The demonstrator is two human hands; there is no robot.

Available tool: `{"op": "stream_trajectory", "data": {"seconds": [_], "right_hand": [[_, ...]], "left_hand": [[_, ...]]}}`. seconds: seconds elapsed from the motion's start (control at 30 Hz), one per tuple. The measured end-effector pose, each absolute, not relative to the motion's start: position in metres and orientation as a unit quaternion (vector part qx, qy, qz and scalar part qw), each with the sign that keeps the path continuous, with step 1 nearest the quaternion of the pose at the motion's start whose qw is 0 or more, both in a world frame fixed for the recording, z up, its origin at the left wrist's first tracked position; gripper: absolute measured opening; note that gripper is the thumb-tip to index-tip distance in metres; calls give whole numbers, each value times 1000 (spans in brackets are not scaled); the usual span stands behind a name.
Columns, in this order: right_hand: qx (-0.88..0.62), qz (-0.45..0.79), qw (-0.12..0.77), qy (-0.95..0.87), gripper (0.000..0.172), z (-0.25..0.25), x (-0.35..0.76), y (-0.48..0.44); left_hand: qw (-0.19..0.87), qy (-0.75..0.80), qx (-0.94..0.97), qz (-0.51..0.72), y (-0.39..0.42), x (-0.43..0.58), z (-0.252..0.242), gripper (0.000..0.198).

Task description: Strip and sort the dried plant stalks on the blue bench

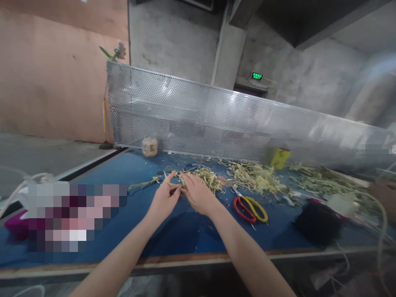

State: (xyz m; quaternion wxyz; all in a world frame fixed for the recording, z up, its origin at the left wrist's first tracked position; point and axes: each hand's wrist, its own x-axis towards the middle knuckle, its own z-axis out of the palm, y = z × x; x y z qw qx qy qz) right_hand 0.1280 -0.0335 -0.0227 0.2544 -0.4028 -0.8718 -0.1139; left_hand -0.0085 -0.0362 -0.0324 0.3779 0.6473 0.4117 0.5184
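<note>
Strands of dry, pale green plant stems [177, 185] are pinched between my two hands over the blue tabletop [185, 237]. My left hand [163, 198] is closed, its thumb meeting the strands near the right thumb. Bent over the same strands is my right hand [197, 192], closed, with its fingers pressed together. My palms hide much of what lies between them. Just beyond the fingers sits a loose heap of pale shredded plant pieces [210, 177]. A pair of scissors [245, 199] with one red and one yellow handle lies to the right of my right hand.
More plant pieces [258, 177] spread rightward along a perforated metal panel [192, 111]. A whitish jar [150, 147] and a yellow container [280, 158] stand by it. A dark, fuzzy bundle [318, 222] lies at right, near another person's hand [383, 196]. A blurred-out patch covers the left side.
</note>
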Motion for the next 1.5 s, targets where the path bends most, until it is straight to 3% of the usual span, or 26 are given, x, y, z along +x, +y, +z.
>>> {"op": "stream_trajectory", "data": {"seconds": [0.3,0.53,0.63,0.77,0.97,1.1,1.3,1.5], "right_hand": [[-365,-79,247,-894,48,-23,135,-29],[-364,-95,233,-897,50,-28,130,-26],[-399,-91,271,-871,55,-25,129,-30],[-477,-7,377,-794,79,-22,134,-32],[-401,311,356,-785,38,-27,140,-22],[-408,298,398,-766,49,-27,141,-21],[-362,348,389,-772,32,-27,140,-20],[-320,390,421,-754,30,-26,138,-17]], "left_hand": [[367,435,632,526,-41,-8,-27,65],[318,445,658,517,-38,-9,-30,37],[353,439,628,537,-39,-9,-27,46],[386,440,588,558,-40,-11,-22,60],[419,424,575,561,-39,-12,-22,64],[441,407,578,553,-38,-10,-24,70],[462,404,587,528,-41,-8,-24,68],[512,394,491,584,-41,-5,-27,87]]}}
